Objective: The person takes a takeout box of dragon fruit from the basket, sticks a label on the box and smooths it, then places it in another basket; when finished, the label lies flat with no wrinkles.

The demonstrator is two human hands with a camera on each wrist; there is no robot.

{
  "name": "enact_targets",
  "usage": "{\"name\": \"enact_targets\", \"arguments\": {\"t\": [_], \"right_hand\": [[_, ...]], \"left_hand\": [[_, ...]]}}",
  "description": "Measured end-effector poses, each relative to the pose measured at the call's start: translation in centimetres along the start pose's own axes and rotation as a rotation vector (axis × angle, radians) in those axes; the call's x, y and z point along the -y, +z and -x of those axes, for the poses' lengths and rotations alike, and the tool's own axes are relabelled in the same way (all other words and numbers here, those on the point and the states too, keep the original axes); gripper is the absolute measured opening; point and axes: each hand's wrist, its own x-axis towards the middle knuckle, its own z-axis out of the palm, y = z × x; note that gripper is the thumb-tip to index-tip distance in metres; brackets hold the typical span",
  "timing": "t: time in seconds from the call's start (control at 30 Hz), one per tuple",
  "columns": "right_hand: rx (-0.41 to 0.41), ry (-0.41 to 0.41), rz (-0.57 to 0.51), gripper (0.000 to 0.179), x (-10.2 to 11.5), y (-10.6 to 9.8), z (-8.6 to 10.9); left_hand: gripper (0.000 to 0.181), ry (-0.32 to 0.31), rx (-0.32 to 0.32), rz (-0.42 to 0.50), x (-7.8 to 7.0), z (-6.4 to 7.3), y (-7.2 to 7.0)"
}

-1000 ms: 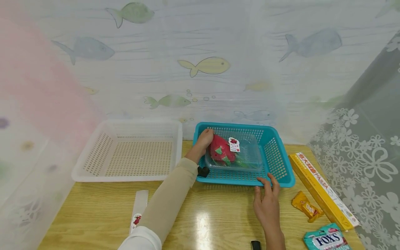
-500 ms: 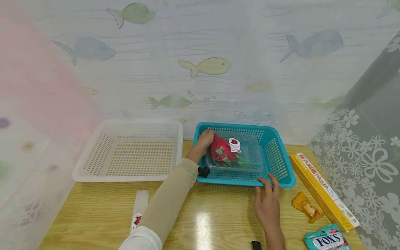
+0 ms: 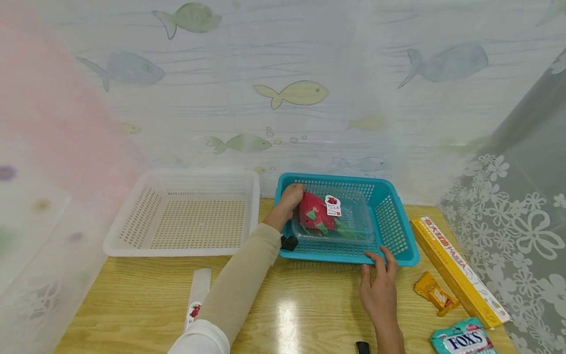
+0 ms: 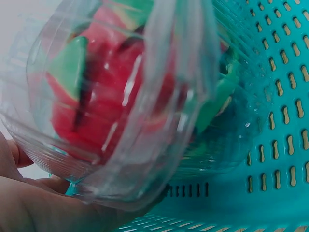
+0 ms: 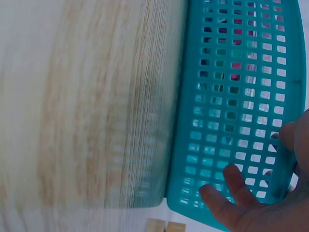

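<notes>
A clear plastic clamshell box (image 3: 353,221) lies in the teal basket (image 3: 400,231). Inside the box is a red dragon fruit (image 3: 314,209) with green leaf tips, seen through the plastic in the left wrist view too. A white label (image 3: 333,206) with a fruit picture sits on the lid. My left hand (image 3: 289,199) reaches into the basket and grips the left end of the box, thumb showing along its edge (image 4: 58,205). My right hand (image 3: 381,292) holds the basket's front rim, some fingers hooked over it and others against the outer wall, as in the right wrist view (image 5: 270,203).
To the left stands a white basket (image 3: 112,236). On the table's right lie a yellow pasta box (image 3: 455,270), an orange-wrapped snack (image 3: 435,293) and a teal FOX'S packet (image 3: 464,338). A pale strip with a fruit sticker (image 3: 199,290) lies beside my left sleeve. A fish-print curtain (image 3: 287,59) hangs behind.
</notes>
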Motion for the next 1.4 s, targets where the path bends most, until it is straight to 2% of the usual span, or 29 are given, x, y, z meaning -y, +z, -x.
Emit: {"name": "enact_targets", "arguments": {"t": [0.43, 1.4], "right_hand": [[-0.004, -0.01, 0.001, 0.027, -0.05, 0.05, 0.0], [0.02, 0.011, -0.008, 0.027, -0.33, -0.04, -0.01]], "left_hand": [[0.054, 0.0, 0.015, 0.012, -0.1, 0.15, -0.13], [0.056, -0.051, -0.014, -0.002, -0.36, -0.04, 0.11]]}}
